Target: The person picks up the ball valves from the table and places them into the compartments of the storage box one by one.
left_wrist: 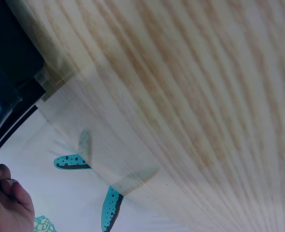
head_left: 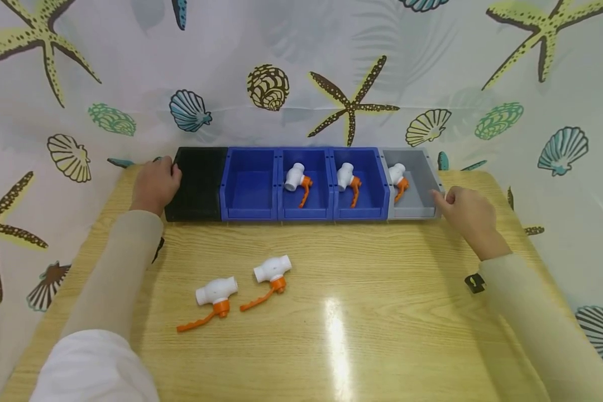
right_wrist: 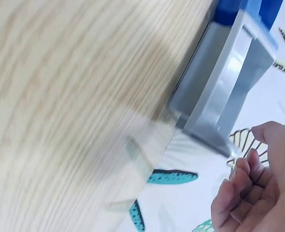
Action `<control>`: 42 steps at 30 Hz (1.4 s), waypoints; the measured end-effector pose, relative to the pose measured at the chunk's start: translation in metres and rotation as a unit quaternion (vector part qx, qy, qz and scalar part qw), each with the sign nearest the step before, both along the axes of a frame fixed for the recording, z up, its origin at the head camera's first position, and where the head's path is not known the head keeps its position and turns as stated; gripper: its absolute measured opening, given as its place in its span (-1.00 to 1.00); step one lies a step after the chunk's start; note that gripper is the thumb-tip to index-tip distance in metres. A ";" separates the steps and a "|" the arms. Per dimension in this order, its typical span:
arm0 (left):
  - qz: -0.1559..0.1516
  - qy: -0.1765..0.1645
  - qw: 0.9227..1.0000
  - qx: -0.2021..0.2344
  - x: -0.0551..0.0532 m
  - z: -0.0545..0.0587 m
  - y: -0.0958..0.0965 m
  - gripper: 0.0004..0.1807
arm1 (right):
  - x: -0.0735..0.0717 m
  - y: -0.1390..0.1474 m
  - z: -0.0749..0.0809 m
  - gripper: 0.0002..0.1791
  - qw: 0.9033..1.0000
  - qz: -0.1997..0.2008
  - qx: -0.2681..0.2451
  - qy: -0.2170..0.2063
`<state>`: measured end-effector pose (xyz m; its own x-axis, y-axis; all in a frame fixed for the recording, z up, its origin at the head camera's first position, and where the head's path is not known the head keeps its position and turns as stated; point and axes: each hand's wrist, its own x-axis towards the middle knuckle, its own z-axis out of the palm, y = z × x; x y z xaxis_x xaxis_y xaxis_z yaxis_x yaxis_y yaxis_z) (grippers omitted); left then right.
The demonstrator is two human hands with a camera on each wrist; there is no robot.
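At the left end of a row of bins, my left hand (head_left: 156, 184) grips the side edge of the black bin (head_left: 198, 184); its curled fingers also show at the bin's rim in the left wrist view. My right hand (head_left: 467, 215) is beside the grey bin (head_left: 424, 178) at the other end. Its thumb points at the bin's right edge, and the right wrist view shows loosely bent fingers with nothing between them. A white ball valve (head_left: 396, 173) with an orange lever lies in the grey bin.
Between the end bins stand blue bins (head_left: 251, 195); two contain similar valves (head_left: 295, 177) (head_left: 345, 177). Two more valves (head_left: 217, 291) (head_left: 272, 269) lie on the wooden table (head_left: 382, 312), nearer the front left. A patterned cloth (head_left: 321, 50) hangs behind the row.
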<state>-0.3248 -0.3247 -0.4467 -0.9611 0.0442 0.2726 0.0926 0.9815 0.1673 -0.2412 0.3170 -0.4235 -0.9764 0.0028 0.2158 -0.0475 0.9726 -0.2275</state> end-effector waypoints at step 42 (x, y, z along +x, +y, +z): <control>0.009 -0.002 1.000 0.006 -0.001 0.001 0.001 -0.65 | -0.101 0.005 -0.002 -0.37 0.994 -0.034 -0.016 -0.098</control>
